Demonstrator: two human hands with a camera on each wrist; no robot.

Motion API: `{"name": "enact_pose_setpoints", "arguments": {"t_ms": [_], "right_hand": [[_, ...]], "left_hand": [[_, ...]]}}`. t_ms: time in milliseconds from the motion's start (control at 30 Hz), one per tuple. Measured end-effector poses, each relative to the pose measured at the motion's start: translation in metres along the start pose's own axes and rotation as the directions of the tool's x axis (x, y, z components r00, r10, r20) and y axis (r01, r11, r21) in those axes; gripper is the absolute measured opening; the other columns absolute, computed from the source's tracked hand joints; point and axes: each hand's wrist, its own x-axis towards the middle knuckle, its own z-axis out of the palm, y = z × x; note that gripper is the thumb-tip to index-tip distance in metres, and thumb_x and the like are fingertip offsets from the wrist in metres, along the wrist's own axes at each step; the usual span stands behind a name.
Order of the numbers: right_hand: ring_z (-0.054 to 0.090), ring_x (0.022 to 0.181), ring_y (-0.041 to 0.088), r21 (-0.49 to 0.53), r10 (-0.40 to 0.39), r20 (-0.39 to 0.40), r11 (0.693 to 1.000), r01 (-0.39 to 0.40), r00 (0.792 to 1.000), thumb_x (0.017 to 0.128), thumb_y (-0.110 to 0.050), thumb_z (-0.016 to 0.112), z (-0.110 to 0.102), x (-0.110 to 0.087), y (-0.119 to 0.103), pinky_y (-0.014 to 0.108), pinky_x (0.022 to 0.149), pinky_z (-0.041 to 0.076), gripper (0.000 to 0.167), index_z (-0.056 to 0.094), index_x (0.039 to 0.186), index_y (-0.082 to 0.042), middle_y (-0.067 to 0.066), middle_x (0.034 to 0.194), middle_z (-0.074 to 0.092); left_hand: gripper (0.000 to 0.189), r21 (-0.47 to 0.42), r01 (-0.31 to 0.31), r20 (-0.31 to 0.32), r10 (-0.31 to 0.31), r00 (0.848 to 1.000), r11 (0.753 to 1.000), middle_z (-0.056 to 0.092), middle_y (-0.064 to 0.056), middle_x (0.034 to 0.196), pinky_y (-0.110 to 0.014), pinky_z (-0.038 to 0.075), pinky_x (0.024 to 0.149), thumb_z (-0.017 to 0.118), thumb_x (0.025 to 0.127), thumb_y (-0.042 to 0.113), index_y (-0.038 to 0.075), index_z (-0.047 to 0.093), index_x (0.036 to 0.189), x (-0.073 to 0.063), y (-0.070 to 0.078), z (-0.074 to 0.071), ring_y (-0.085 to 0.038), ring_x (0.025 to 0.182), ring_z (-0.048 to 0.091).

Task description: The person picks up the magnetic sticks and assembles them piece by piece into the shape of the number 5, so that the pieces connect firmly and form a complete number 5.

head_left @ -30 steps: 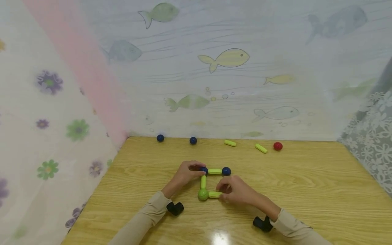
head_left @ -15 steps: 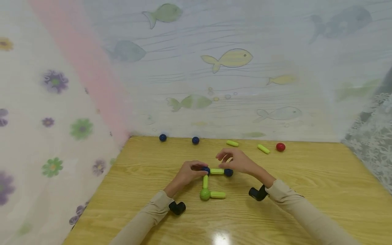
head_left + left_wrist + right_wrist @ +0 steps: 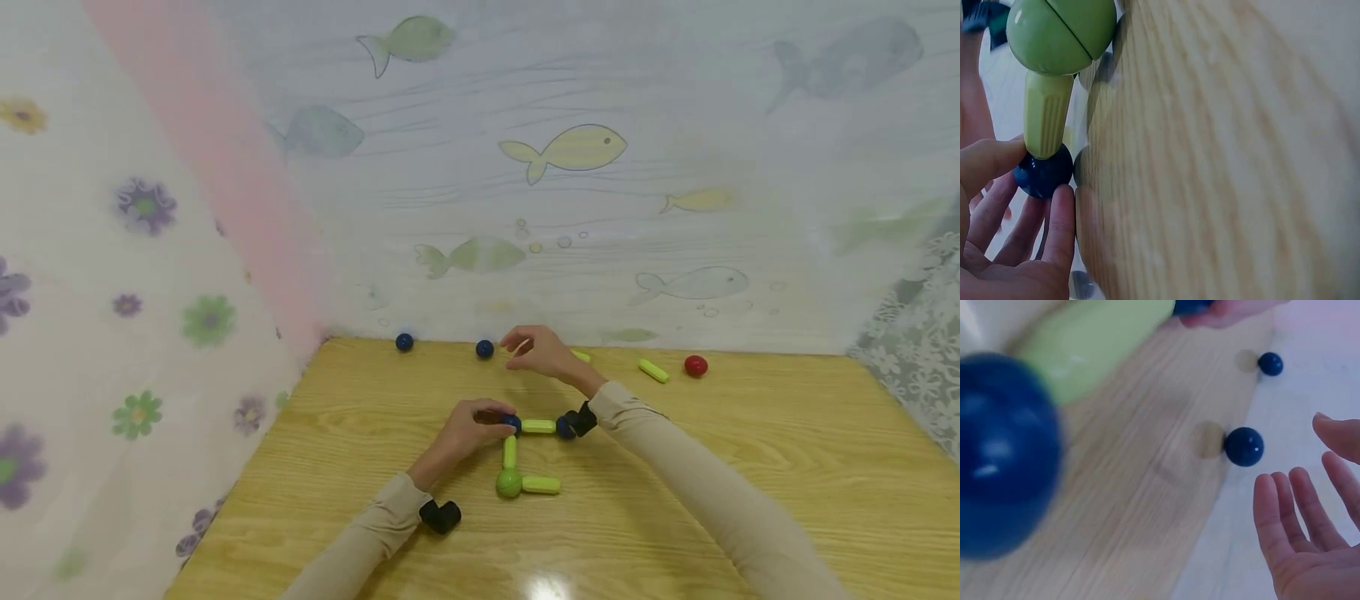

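Fingers and thumb of my left hand (image 3: 463, 435) pinch a dark blue ball (image 3: 1044, 175) at the corner of a joined ball-and-rod piece on the table. From that ball one yellow-green rod (image 3: 537, 427) runs right to a second blue ball (image 3: 566, 428), partly covered by the black wrist camera. Another rod (image 3: 510, 452) leads toward me to a green ball (image 3: 508, 483), from which a third rod (image 3: 541, 485) points right with its far end free. Holding nothing, my right hand (image 3: 543, 354) hovers near the back edge, fingers spread beside a loose blue ball (image 3: 1244, 447).
Along the table's back edge lie another blue ball (image 3: 404, 342), a loose rod (image 3: 653, 371), a red ball (image 3: 696, 366) and a rod (image 3: 582, 357) partly behind my right hand. A fish-patterned cloth (image 3: 450, 200) rises just behind the wooden table (image 3: 750, 467).
My right hand has left the rod by the green ball and moved up and away over the piece to the loose balls at the back. My left hand keeps its pinch on the corner ball.
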Motion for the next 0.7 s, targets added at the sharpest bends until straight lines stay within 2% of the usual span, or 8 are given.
{"name": "enact_pose_setpoints", "arguments": {"t_ms": [167, 300, 467, 700], "right_hand": [[0.058, 0.099, 0.036, -0.010, -0.002, -0.011, 1.000, 0.002, 1.000, 0.085, -0.004, 0.068, 0.008, 0.025, 0.003, 0.041, 0.084, 0.050, 0.033, 0.061, 0.115, 0.006, 0.027, 0.114, 0.057], [0.055, 0.104, 0.037, -0.024, 0.029, -0.034, 0.999, -0.030, 0.999, 0.085, -0.003, 0.067, 0.014, 0.044, 0.003, 0.043, 0.089, 0.047, 0.032, 0.061, 0.115, 0.007, 0.025, 0.117, 0.057], [0.053, 0.110, 0.037, -0.027, 0.098, -0.036, 0.995, -0.099, 0.995, 0.087, -0.006, 0.067, 0.018, 0.058, 0.004, 0.046, 0.092, 0.045, 0.032, 0.062, 0.117, 0.004, 0.021, 0.122, 0.058], [0.056, 0.108, 0.034, -0.097, 0.101, -0.005, 0.990, -0.101, 0.995, 0.086, -0.002, 0.066, 0.028, 0.068, 0.018, 0.044, 0.092, 0.046, 0.025, 0.067, 0.111, 0.005, 0.018, 0.112, 0.064]], "left_hand": [[0.028, -0.005, -0.009, 0.000, 0.009, 1.000, 1.000, 0.067, -0.010, 0.109, -0.031, 0.050, 0.084, 0.071, 0.086, 0.011, 0.002, 0.069, 0.112, -0.001, 0.002, 0.000, -0.026, 0.100, 0.062], [0.028, -0.010, -0.024, 0.007, 0.024, 1.000, 1.000, 0.066, -0.015, 0.110, -0.028, 0.050, 0.083, 0.069, 0.087, 0.006, -0.004, 0.067, 0.112, -0.007, 0.017, -0.002, -0.030, 0.102, 0.061], [0.027, 0.004, -0.014, 0.004, 0.013, 1.000, 1.000, 0.066, -0.015, 0.111, -0.027, 0.049, 0.083, 0.068, 0.087, 0.005, -0.004, 0.067, 0.113, -0.012, 0.031, -0.002, -0.027, 0.101, 0.061], [0.027, 0.005, -0.005, -0.007, 0.005, 1.000, 1.000, 0.066, -0.014, 0.111, -0.028, 0.049, 0.083, 0.069, 0.086, 0.005, -0.003, 0.067, 0.112, -0.016, 0.033, -0.002, -0.026, 0.100, 0.061]]}}
